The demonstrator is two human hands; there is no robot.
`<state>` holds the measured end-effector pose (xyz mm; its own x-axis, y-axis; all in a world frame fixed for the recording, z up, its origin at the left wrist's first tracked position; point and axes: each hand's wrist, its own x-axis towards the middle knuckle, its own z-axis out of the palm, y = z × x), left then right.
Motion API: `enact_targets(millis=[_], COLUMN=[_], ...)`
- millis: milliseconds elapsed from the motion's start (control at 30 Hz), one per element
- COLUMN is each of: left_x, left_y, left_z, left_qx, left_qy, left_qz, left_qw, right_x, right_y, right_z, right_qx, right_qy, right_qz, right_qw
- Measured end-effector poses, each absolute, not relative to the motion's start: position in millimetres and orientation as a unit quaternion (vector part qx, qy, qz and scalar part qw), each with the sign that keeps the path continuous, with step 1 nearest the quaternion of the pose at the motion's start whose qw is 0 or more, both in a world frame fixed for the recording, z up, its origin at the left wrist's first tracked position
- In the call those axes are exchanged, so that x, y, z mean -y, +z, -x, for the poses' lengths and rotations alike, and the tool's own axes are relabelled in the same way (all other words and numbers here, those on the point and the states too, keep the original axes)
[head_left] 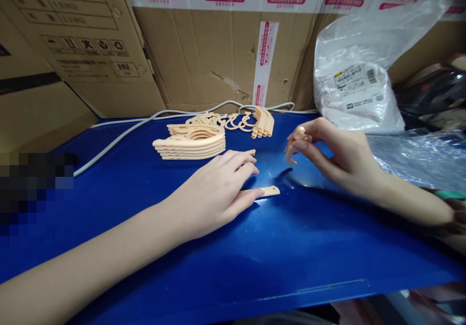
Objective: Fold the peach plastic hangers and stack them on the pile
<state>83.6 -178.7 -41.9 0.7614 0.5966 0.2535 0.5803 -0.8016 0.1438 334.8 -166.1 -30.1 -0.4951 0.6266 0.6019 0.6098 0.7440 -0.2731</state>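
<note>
Holding pale bar [270, 191] under left hand [222, 181], front-right of hanger stack [192, 148] | pinching hook [289, 154] in right hand [338, 155], right of stack | possibly risking dropped hook from loose pinching, skidding bar from light pressing

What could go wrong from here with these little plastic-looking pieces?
The small hook might slip, as the right hand holds it up by its fingertips. The pale strip under the left hand could slide, since the blue tabletop looks smooth and shiny. The stack of curved pieces sits just beyond the left hand, so a careless nudge might topple it.
</note>
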Motion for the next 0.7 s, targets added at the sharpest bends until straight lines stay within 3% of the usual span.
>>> enact_targets(millis=[700], left_x=[173.3], left_y=[-43.9], left_z=[-81.2], left_qx=[-0.277], left_qy=[0.135], left_qz=[-0.951], left_qw=[-0.005], right_x=[161.5], right_y=[-31.6], right_z=[-333.3], right_qx=[0.901], right_qy=[0.025], right_qz=[0.371], right_qw=[0.224])
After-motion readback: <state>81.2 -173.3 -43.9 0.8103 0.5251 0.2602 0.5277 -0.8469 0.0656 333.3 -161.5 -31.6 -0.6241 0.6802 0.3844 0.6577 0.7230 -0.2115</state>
